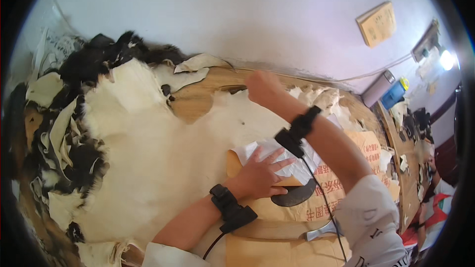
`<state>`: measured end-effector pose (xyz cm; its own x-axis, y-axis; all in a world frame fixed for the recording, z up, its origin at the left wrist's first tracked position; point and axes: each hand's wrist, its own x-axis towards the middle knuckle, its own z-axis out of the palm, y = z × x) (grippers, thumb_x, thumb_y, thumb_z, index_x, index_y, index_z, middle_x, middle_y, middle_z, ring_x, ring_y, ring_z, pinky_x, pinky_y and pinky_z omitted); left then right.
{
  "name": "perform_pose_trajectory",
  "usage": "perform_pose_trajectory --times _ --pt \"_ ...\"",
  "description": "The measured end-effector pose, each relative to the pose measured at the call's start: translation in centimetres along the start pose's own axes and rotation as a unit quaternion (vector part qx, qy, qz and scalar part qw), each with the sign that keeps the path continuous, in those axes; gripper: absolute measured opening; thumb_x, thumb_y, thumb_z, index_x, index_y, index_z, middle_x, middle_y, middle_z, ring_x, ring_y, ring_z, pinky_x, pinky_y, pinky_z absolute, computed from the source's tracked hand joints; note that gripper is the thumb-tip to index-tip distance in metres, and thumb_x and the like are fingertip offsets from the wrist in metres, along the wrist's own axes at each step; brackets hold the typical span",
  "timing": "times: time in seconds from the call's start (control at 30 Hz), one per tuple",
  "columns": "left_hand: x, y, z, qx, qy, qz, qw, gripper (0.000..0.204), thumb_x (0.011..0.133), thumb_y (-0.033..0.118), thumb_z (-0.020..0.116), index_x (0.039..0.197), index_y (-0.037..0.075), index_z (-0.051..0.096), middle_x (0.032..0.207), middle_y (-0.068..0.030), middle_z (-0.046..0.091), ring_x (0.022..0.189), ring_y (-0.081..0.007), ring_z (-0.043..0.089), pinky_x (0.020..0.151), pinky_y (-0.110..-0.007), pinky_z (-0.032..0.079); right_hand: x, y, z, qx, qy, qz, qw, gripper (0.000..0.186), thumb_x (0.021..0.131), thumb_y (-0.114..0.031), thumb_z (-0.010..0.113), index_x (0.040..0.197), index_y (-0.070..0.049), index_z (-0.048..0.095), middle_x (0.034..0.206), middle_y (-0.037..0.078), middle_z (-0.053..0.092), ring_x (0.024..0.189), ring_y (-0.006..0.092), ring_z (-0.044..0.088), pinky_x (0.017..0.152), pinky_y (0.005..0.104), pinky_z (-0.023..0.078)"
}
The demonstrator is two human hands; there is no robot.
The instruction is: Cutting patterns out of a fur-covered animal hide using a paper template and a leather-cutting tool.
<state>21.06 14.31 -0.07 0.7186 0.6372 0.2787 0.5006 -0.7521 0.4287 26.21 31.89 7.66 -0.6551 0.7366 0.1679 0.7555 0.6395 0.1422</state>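
White cloth sleeve with dark lettering [368, 217], cut off below, covers the right forearm. Pale cream hide [148, 153] spreads over the table, running under the left forearm. Left hand [255, 177] lies flat, fingers splayed, on a white textured sheet [297, 169] partly hiding a dark oval piece [299, 195]. Right hand [264, 88], near the hide's far edge, looks clenched; whether around something, I cannot tell. Blue yellow-capped bottle [392, 96]: contents unseen.
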Motion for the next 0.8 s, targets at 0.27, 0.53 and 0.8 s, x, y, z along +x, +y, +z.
perform_pose_trajectory --times 0.27,0.53,0.8 --pt "-0.3 0.8 -0.8 -0.001 -0.017 -0.039 0.999 0.037 0.077 0.048 0.055 0.101 0.022 0.065 0.129 -0.0029 0.043 0.129 -0.0267 0.024 0.099 -0.059 0.015 -1.3 -3.5 -2.9 0.024 -0.026 -0.033 0.999 0.009 0.065 -0.008 0.057 0.066 -0.004 0.065 0.07 0.016 0.061 0.068 0.031 0.062 0.059 0.0392 0.05" --pt "0.3 1.3 -1.3 0.006 -0.096 -0.051 0.994 0.036 0.079 0.047 0.053 0.098 0.019 0.066 0.132 -0.0055 0.04 0.128 -0.0274 0.024 0.095 -0.062 0.017 -2.9 -2.5 -1.1 0.044 0.033 -0.022 0.998 0.012 0.071 -0.011 0.055 0.066 -0.006 0.065 0.071 0.015 0.062 0.07 0.031 0.063 0.06 0.0385 0.051" --pt "0.4 1.3 -1.8 -0.005 -0.072 -0.038 0.997 0.04 0.077 0.045 0.057 0.083 0.006 0.067 0.141 -0.001 0.026 0.131 -0.0282 0.018 0.098 -0.06 0.012 -5.7 5.7 -1.9 0.074 0.153 0.071 0.983 0.036 0.069 -0.002 0.049 0.1 -0.016 0.061 0.079 0.015 0.059 0.07 0.0337 0.059 0.061 0.041 0.048"
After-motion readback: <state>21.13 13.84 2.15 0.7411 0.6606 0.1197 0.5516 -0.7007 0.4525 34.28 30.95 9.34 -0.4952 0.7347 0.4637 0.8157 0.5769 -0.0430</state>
